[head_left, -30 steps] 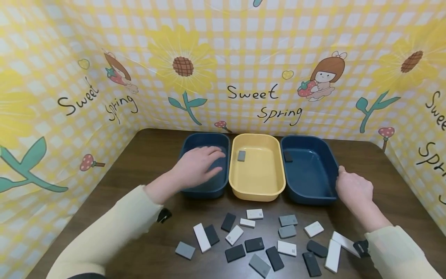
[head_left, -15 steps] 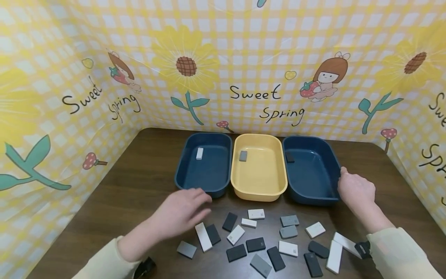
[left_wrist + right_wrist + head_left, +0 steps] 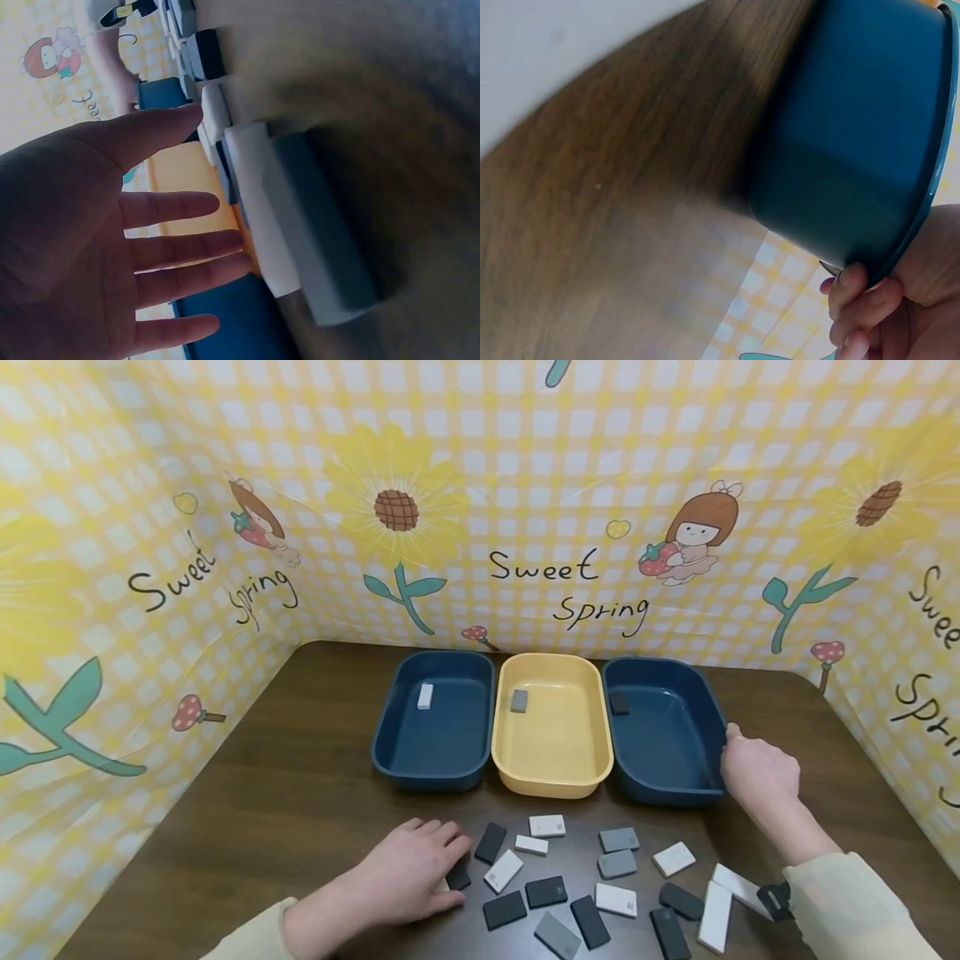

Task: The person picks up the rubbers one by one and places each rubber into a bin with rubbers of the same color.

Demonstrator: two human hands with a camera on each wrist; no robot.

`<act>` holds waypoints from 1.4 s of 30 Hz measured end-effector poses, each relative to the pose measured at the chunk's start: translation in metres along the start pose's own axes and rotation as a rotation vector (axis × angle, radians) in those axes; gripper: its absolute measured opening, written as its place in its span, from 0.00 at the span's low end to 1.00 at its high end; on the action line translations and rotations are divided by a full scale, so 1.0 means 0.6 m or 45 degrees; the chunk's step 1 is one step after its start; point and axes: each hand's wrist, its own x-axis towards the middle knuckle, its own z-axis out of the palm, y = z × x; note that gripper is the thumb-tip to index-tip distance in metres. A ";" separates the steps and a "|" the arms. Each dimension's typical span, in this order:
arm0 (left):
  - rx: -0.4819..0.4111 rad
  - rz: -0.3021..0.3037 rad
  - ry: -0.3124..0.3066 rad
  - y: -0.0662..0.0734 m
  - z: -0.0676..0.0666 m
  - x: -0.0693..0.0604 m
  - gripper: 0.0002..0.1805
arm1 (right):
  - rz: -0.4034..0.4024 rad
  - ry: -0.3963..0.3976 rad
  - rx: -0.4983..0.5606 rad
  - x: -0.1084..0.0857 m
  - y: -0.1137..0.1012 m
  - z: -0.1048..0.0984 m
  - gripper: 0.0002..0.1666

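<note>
My left hand (image 3: 405, 872) hovers low over the table's front left, fingers spread and nearly straight in the left wrist view, with nothing in its grasp. Close by its fingertips lie a long white block (image 3: 259, 210) and a grey block (image 3: 319, 232); in the head view the hand mostly hides them. A dark block (image 3: 458, 874) shows beside its fingers. My right hand (image 3: 761, 770) grips the outer rim of the right blue bin (image 3: 847, 135), fingers curled at the edge. That bin holds one dark block (image 3: 618, 702).
A yellow bin (image 3: 552, 783) with a grey block (image 3: 519, 701) stands mid-row. The left blue bin (image 3: 435, 775) contains a white block (image 3: 425, 696). Several flat white, grey and black blocks lie scattered in front. Patterned cloth (image 3: 480, 485) walls the table's back and sides.
My left hand has come out of the left blue bin, moving down and toward me to the blocks at front left. A white block now shows in that bin. My right hand stays put.
</note>
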 end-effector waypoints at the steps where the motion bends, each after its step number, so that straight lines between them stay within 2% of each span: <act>1: -0.006 -0.016 -0.024 0.001 0.002 0.000 0.29 | 0.001 -0.006 0.000 0.000 -0.001 0.001 0.22; 4: -0.021 -0.055 -0.090 0.004 0.007 0.002 0.30 | 0.006 -0.024 -0.002 -0.001 -0.003 0.002 0.23; 7: -0.016 -0.068 -0.108 0.005 0.010 0.003 0.29 | 0.008 -0.028 -0.006 0.001 -0.004 0.004 0.23; 17: -0.072 -0.080 -0.111 0.007 0.014 0.005 0.26 | 0.028 -0.065 -0.015 0.002 -0.004 0.004 0.24; 34: -0.048 -0.087 -0.085 0.010 0.017 0.022 0.22 | 0.021 -0.011 -0.017 0.005 -0.003 0.002 0.22; 42: -0.098 -0.093 -0.108 0.009 0.013 0.025 0.21 | 0.013 0.017 -0.019 0.004 0.000 0.006 0.21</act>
